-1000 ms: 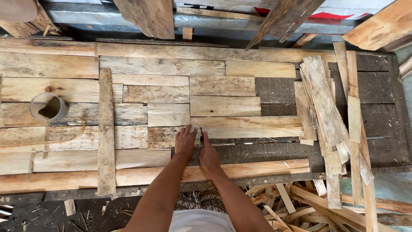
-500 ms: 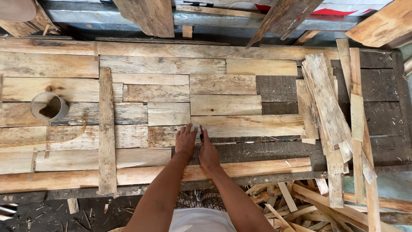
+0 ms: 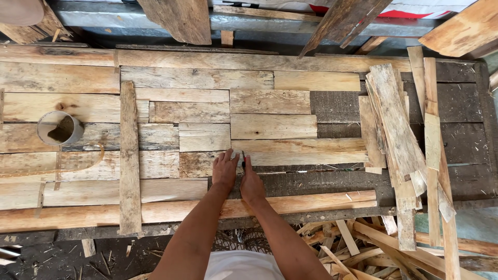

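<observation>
A small dark tool (image 3: 243,161) stands pinched between the two hands near the middle of the counter (image 3: 456,145), its tip on the lower edge of a long pale plank (image 3: 306,152). What kind of tool it is I cannot tell; only a sliver shows. The left hand (image 3: 224,171) lies flat, fingers spread, on a short weathered board (image 3: 197,164). The right hand (image 3: 252,184) presses close against it, forefinger stretched along the tool, so the hands sit together, touching.

At six o'clock from the hands a long reddish strip (image 3: 290,203) runs along the counter's near edge. At nine o'clock a loose upright board (image 3: 129,155) crosses the patchwork of planks, and farther that way sits a grey round tin (image 3: 60,128). At three o'clock a heap of thin slats (image 3: 397,124) leans across the dark bare part of the counter. Offcuts (image 3: 353,249) litter the floor at five o'clock.
</observation>
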